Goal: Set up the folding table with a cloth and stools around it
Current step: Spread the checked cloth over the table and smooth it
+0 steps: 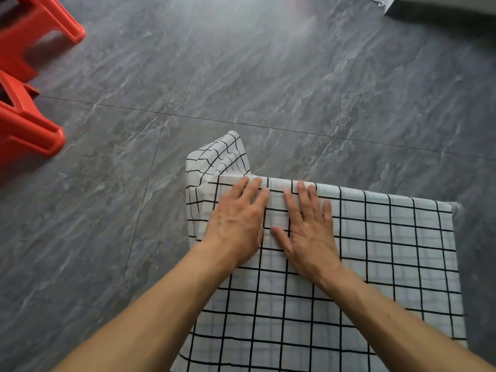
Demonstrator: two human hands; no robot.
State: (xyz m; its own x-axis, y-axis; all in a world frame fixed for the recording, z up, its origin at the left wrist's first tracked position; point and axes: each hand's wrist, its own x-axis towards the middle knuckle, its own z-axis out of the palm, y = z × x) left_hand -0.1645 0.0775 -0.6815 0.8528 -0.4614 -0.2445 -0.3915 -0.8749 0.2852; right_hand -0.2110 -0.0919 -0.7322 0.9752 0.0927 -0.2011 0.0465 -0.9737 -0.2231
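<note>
Cloth [375, 251] flat, corner [220, 157] pointing away

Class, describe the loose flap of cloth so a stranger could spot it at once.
Start at the checked cloth covering the table. Go to its far left corner, just beyond the left hand. There the flap sticks out crumpled over the grey floor, unlike the flat cloth elsewhere.

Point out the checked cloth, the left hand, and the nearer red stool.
checked cloth [389, 253]: head view, flat part on the table top.
left hand [236, 226]: head view, back of the hand.
nearer red stool [24, 132]: head view, its leg.
</note>
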